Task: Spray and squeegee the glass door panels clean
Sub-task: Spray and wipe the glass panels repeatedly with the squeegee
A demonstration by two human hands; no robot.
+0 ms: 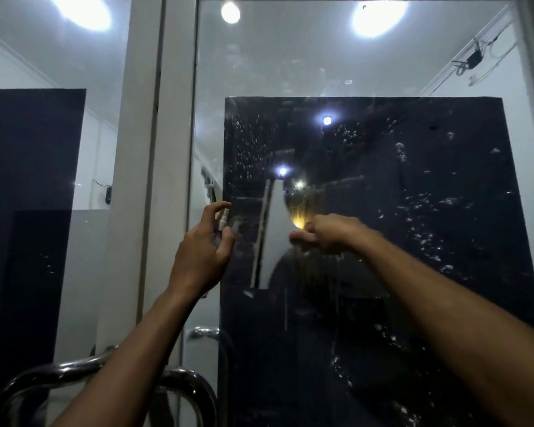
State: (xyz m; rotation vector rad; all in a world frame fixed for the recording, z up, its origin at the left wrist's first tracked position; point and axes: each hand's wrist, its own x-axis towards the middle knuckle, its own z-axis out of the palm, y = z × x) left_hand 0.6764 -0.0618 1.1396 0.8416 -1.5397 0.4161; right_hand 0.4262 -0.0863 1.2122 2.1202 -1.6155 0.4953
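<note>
The right glass door panel [383,72] fills most of the view, with a dark sheet behind it. Spray droplets [423,229] speckle its right side and upper left. My left hand [201,254] grips a small clear spray bottle [222,221] near the panel's left edge, with the index finger curled over the nozzle. My right hand [327,234] is raised at the middle of the glass and blurred; its fingers curl round a yellowish tool [299,224], apparently the squeegee, whose shape I cannot make out.
A pale metal door frame [154,149] separates the right panel from the left glass panel [43,149]. Curved chrome door handles [74,371] sit at the lower left. Ceiling lights reflect in the glass.
</note>
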